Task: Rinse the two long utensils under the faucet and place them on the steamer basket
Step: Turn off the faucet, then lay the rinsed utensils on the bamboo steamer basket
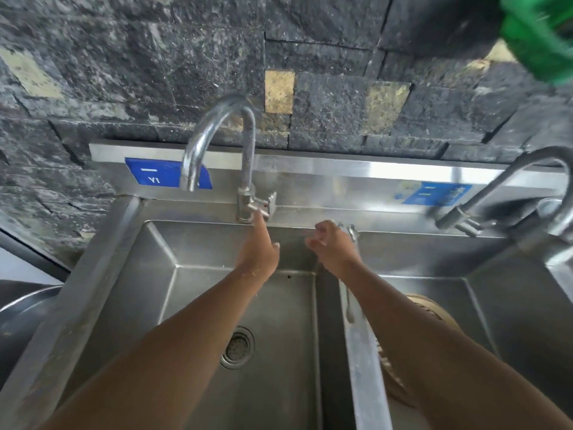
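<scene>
1. A stone wall (124, 72) is backing the sink (161, 243)
2. The left grip (259, 249), fingers straight, is touching the faucet (217, 125) lever, presumably for water
3. The right grip (331, 246) is curling round both long utensils (352, 233) near the steamer basket (434, 308)

the right forearm (418, 333) hides most of the steamer basket (429, 305), and the utensils (352, 232) are blurred.

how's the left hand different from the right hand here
The left hand has its fingers stretched out to the faucet lever; the right hand is curled, gripping the long utensils. The left hand is over the left basin; the right hand is over the divider. Both are bare and near the sink's back edge.
</scene>
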Tool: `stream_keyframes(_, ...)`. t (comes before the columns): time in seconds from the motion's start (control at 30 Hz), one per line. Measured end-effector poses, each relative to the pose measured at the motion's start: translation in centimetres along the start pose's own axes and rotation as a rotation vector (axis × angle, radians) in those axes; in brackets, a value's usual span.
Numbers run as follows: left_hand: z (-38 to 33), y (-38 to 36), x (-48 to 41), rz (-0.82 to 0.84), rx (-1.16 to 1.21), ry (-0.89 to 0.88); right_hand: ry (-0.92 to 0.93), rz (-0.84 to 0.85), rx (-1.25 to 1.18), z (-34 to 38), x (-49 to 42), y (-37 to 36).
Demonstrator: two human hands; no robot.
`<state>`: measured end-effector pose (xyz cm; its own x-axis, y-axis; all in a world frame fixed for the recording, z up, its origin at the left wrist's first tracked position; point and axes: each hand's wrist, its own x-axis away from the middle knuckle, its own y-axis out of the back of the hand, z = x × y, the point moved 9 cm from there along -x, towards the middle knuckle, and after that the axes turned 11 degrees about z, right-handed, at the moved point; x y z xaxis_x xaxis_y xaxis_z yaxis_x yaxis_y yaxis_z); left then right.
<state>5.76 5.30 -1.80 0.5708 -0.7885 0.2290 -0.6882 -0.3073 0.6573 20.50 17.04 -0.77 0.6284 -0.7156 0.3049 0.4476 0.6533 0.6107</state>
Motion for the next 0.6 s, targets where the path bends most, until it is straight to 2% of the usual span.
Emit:
stream_keyframes(0.13,-3.0,-4.9,4.2,0.023,-0.049,0.029,0.012,-0.01,0.128,-3.6,4.1,4.0)
stream_keyframes(0.23,-4.6,-9.5,7.8,0.038,0.005,0.074,0.066,-0.024,0.145,-6.5,6.0,6.5)
stream_keyframes(0.43,-7.6,-17.3,13.3,-0.078,0.125,0.165,0.159,0.06,0.084,-11.7,8.3,9.0)
stream_keyframes(0.53,-7.7,-19.8,14.7,-0.108,0.118,0.224,0.166,0.075,0.05,-13.6,9.0,9.6)
stream_keyframes(0.6,-7.1,-21.2,15.5,-0.094,0.03,0.269,0.19,0.097,0.135,-14.7,9.1,9.0)
